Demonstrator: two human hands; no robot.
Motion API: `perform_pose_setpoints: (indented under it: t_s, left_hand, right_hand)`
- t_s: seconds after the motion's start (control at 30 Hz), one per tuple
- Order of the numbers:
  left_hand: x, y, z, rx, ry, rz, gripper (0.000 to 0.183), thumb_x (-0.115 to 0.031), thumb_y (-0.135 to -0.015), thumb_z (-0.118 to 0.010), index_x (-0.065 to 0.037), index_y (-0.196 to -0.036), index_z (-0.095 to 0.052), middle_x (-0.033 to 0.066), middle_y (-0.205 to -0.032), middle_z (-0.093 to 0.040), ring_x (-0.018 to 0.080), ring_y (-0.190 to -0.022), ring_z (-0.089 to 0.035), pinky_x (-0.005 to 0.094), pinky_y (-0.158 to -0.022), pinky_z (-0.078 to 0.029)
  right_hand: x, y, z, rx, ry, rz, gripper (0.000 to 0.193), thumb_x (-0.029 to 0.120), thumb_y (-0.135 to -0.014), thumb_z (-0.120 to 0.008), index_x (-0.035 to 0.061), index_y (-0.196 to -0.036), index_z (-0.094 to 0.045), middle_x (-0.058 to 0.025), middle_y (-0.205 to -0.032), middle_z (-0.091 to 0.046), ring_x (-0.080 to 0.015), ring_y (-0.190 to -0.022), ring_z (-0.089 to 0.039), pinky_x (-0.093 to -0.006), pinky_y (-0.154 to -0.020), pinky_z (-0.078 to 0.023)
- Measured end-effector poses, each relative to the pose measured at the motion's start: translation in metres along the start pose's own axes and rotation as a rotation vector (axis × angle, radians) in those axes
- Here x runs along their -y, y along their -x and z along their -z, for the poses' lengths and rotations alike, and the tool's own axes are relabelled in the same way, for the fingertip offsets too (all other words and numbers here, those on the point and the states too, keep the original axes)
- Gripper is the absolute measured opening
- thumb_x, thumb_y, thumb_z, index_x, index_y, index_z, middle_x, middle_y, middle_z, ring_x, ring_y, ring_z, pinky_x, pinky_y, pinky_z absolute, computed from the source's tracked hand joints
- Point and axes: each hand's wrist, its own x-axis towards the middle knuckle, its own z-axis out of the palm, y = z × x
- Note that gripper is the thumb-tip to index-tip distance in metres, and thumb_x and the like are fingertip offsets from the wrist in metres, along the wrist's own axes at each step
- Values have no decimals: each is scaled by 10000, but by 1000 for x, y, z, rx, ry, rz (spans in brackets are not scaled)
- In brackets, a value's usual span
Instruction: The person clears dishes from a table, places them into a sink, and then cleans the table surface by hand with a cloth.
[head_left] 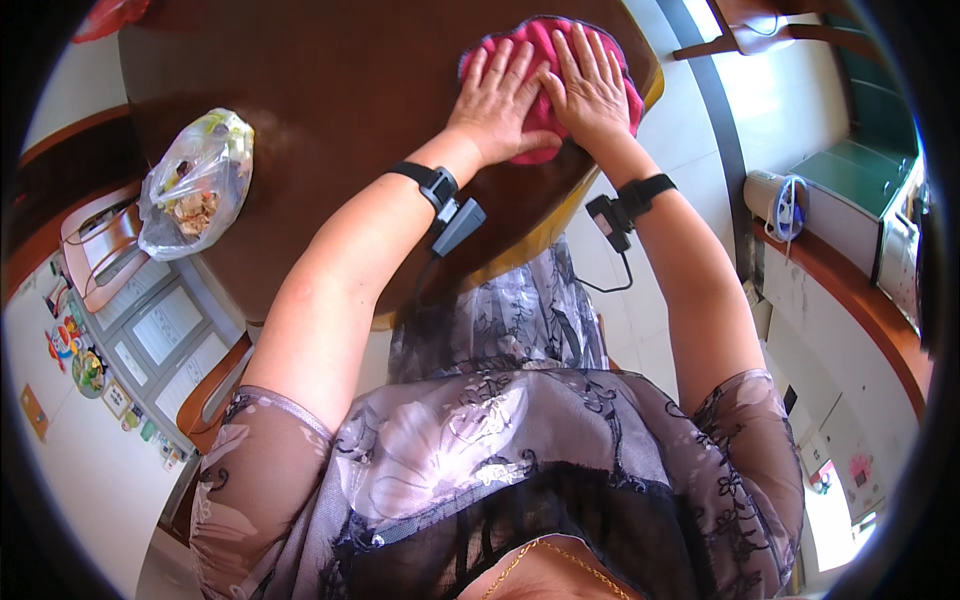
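A red-pink cloth (541, 50) with a dark edge lies on the dark brown table (330, 120), close to its right edge. My left hand (500, 105) rests flat on the cloth's left part, fingers stretched out and pointing away from me. Beside it my right hand (590, 92) presses flat on the cloth's right part, fingers spread. The two thumbs are close together. Both arms reach forward, and each wrist wears a black strap with a small device. The cloth's middle is partly hidden under the hands.
A clear plastic bag (198, 185) with food scraps inside sits at the table's left edge. Wooden chairs (215, 395) stand at the left, another chair (745, 28) at the far right. A counter (850, 250) with a green top section runs along the right.
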Motion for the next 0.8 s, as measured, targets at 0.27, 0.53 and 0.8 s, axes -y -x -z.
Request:
perform_pose_setpoints:
  t_s: [0.27, 0.53, 0.8]
  left_hand:
    - [-59, 82, -8, 82, 209, -247, 1138, -789, -722, -499, 9, -1487, -230, 218, -1563, -161, 365, -1463, -107, 508, -1186, -41]
    - [-71, 148, -9, 198, 198, -457, 815, -538, -833, -587, -53, -1447, -360, 188, -1511, -313, 339, -1437, -228, 516, -1181, -111]
    - [-14, 209, -17, 305, -9, -479, 580, -196, -894, -429, -134, -1467, -365, 140, -1488, -369, 295, -1414, -289, 494, -1181, -149]
  right_hand:
    - [12, 104, 35, 117, -117, 69, 745, 614, -911, -421, 103, -1453, -402, -159, -1507, -348, -342, -1400, -308, -458, -1141, -231]
    - [34, 170, 56, 420, -281, 159, 1035, 736, -716, -578, 31, -1446, -374, -206, -1530, -273, -354, -1436, -229, -481, -1166, -172]
    - [86, 162, 22, 422, -401, 349, 961, 647, -787, -586, -61, -1406, -388, -226, -1535, -258, -351, -1445, -208, -457, -1177, -164]
